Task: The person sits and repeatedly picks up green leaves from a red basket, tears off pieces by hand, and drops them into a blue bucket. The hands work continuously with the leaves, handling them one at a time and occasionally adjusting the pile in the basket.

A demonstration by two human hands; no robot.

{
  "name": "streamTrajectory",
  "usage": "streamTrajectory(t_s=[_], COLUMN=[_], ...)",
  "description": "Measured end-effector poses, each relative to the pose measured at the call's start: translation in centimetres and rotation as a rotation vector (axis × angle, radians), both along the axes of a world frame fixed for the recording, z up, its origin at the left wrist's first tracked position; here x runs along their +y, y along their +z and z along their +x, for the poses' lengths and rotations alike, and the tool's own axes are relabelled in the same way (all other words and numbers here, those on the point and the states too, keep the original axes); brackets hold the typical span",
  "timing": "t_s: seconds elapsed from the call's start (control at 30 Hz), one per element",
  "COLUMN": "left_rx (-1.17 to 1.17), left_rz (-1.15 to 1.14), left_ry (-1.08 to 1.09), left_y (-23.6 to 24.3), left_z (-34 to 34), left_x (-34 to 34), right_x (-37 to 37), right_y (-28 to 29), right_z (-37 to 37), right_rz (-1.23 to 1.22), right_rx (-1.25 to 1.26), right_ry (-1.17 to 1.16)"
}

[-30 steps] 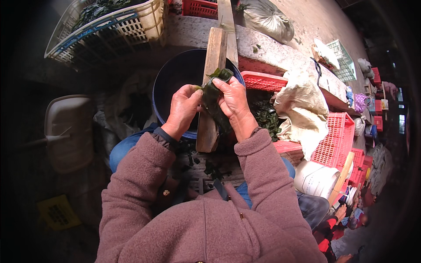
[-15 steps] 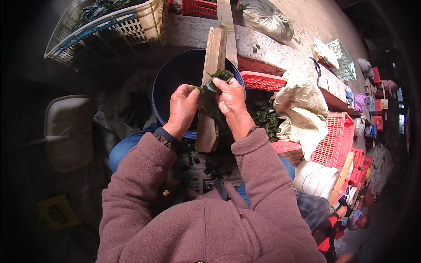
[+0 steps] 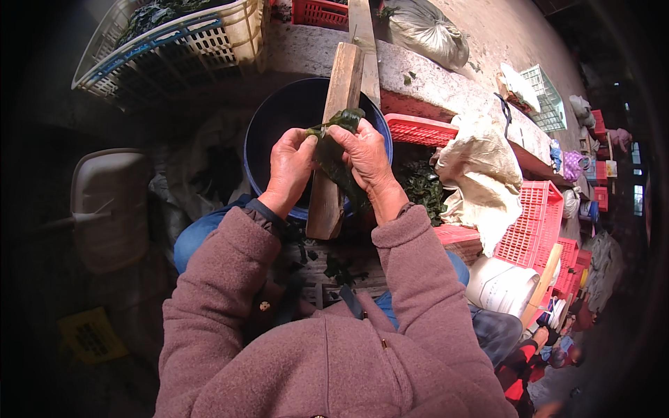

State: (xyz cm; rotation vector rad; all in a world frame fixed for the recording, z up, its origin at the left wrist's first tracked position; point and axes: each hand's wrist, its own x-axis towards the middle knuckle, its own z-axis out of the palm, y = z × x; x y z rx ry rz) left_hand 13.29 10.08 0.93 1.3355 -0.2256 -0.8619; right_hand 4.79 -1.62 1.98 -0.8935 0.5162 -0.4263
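Between both my hands is a piece of dark green seaweed, wet-looking and folded, hanging down over a wooden plank. My left hand pinches its left edge between thumb and fingers. My right hand grips the upper right part, thumb pressed on top. The plank lies across the mouth of a dark blue bucket, whose inside is in shadow. To the right, a red crate holds more dark green leafy seaweed, partly covered by a pale cloth sack.
At the upper left a cream plastic basket holds more seaweed. A tied sack rests beyond the low concrete ledge. Right of my knee stand a white bucket and red crates. A stool-like seat is at left.
My right hand has moved slightly left, its thumb coming closer to my left hand. The seaweed's top has shifted left with it.
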Motion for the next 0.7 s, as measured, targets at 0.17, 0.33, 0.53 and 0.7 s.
streamTrajectory(t_s=[0.17, 0.33, 0.53, 0.7], left_rx=[-0.024, -0.078, -0.049, 0.119], left_rz=[-0.011, -0.025, -0.009, 0.022], left_ry=[0.002, 0.007, 0.118, 0.002], left_y=[0.0, -0.4, -0.3, 0.7], left_z=[0.2, 0.3, 1.1, 0.9], left_x=[0.0, -0.3, -0.7, -0.3], right_x=[0.4, 0.0, -0.5, -0.8], right_y=[0.5, -0.1, -0.6, -0.5], right_z=[-0.1, 0.1, 0.2, 0.0], right_rz=[-0.409, -0.600, -0.047, -0.058], right_rx=[0.192, 0.300, 0.114, 0.105], right_ry=[0.041, 0.013, -0.153, -0.145])
